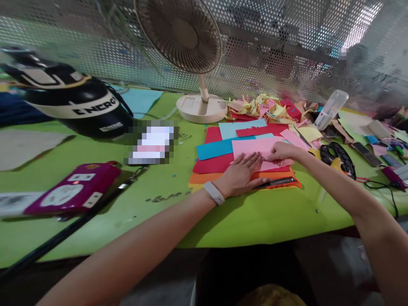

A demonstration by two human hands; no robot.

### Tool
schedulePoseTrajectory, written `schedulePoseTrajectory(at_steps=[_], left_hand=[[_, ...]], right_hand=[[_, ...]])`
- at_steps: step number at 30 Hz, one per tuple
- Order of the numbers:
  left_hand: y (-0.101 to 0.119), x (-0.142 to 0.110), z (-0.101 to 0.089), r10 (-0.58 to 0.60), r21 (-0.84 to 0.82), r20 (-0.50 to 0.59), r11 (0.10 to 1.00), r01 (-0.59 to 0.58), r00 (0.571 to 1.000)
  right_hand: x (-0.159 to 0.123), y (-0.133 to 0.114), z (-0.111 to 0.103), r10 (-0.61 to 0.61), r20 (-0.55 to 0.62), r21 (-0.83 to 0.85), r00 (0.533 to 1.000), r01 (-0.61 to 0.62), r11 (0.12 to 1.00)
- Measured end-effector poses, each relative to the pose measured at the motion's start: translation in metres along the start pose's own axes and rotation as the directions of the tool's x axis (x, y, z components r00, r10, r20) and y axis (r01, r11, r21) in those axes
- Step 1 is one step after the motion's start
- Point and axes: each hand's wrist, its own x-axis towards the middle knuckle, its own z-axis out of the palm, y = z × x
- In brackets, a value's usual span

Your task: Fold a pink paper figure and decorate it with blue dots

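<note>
"Where's the pink paper sheet (250, 148)?"

"On top of the stacked coloured paper, over part of the blue paper strip (213, 150) and the red paper (208, 165), with orange paper (198, 178) showing below. The hands cover some of its lower half."

"And the left hand (240, 173)?"

"Laid flat, palm down, thumb held away from the fingers. The thumb lies beside a slim dark tool (279, 182); I can't tell whether they touch."

"The right hand (278, 154)?"

"Fingers curled, knuckles up, on the pink sheet. Its fingertips are too small to make out, so I can't tell whether it pinches anything."

"What else is hard to see?"

"The phone (153, 144) on the green surface (242, 225) is blurred into blocks. The fan (183, 36) is cut off at the top, and the black jug's (95, 114) lettering disappears round its side."
</note>
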Motion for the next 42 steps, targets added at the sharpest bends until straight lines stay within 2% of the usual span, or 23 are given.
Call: schedulePoseTrajectory(at_steps=[6,9,12,14,17,18,20,22,24,26,29,31,32,34,35,37,39,40,42], left_hand=[[-0.002,0.001,0.0,0.014,-0.038,-0.002,0.999,-0.014,1.0],[-0.005,0.002,0.002,0.035,-0.047,-0.017,0.998,-0.036,0.999],[-0.006,0.003,0.003,0.049,-0.041,-0.03,0.998,-0.05,0.998],[-0.006,0.004,0.003,0.044,-0.031,-0.024,0.999,-0.044,0.999],[-0.005,0.004,0.003,0.03,-0.025,-0.01,0.999,-0.03,1.0],[-0.005,0.004,0.003,0.028,-0.026,-0.007,0.999,-0.028,1.0],[-0.006,0.004,0.004,0.029,-0.025,-0.013,0.999,-0.029,1.0],[-0.007,0.004,0.004,0.03,-0.016,-0.066,0.999,-0.031,0.997],[-0.008,0.003,0.001,0.033,-0.013,-0.169,0.999,-0.035,0.985],[-0.009,0.0,-0.006,0.02,-0.04,-0.287,0.999,-0.033,0.958],[-0.006,-0.005,-0.019,-0.075,-0.147,-0.454,0.989,0.008,0.888],[-0.004,-0.007,-0.026,-0.153,-0.254,-0.525,0.967,0.017,0.837],[-0.003,-0.008,-0.028,-0.195,-0.33,-0.524,0.944,0.014,0.829],[-0.001,-0.007,-0.029,-0.315,-0.557,-0.444,0.83,0.017,0.839],[-0.001,-0.005,-0.028,-0.378,-0.693,-0.368,0.72,0.02,0.849],[-0.001,-0.001,-0.026,-0.451,-0.912,-0.2,0.411,0.003,0.87],[-0.001,0.003,-0.023,-0.473,-0.992,-0.101,0.112,-0.054,0.875],[-0.002,0.004,-0.023,-0.484,-0.997,-0.073,0.001,-0.083,0.872],[-0.004,0.006,-0.022,-0.514,-0.98,-0.022,-0.158,-0.12,0.858]], right_hand=[[0.005,0.021,-0.012,0.051,0.03,0.037,0.998,-0.052,0.998],[0.0,0.039,-0.022,0.126,0.034,0.032,0.991,-0.127,0.991],[-0.012,0.056,-0.032,0.189,0.05,0.098,0.981,-0.193,0.976],[-0.022,0.063,-0.039,0.228,0.023,0.104,0.973,-0.229,0.968],[-0.034,0.063,-0.044,0.258,-0.089,0.056,0.962,-0.254,0.966],[-0.036,0.06,-0.043,0.229,-0.145,0.036,0.963,-0.226,0.973],[-0.037,0.052,-0.036,0.082,-0.268,-0.046,0.96,-0.098,0.994],[-0.032,0.043,-0.024,-0.144,-0.368,-0.23,0.918,0.061,0.971],[-0.026,0.036,-0.011,-0.284,-0.376,-0.405,0.882,0.119,0.906],[-0.019,0.032,-0.001,-0.327,-0.343,-0.478,0.881,0.136,0.868],[-0.015,0.031,0.005,-0.336,-0.307,-0.409,0.89,0.195,0.891],[-0.016,0.032,0.006,-0.335,-0.374,-0.294,0.865,0.232,0.927],[-0.017,0.031,0.007,-0.332,-0.428,-0.234,0.84,0.252,0.939],[-0.021,0.027,0.012,-0.333,-0.538,-0.134,0.774,0.312,0.941],[-0.024,0.024,0.016,-0.346,-0.58,-0.105,0.737,0.354,0.929],[-0.029,0.015,0.026,-0.392,-0.638,-0.089,0.663,0.442,0.893],[-0.035,0.006,0.037,-0.438,-0.657,-0.113,0.613,0.495,0.861],[-0.038,0.002,0.041,-0.465,-0.648,-0.132,0.603,0.512,0.849],[-0.044,-0.001,0.045,-0.528,-0.616,-0.185,0.585,0.545,0.818]])
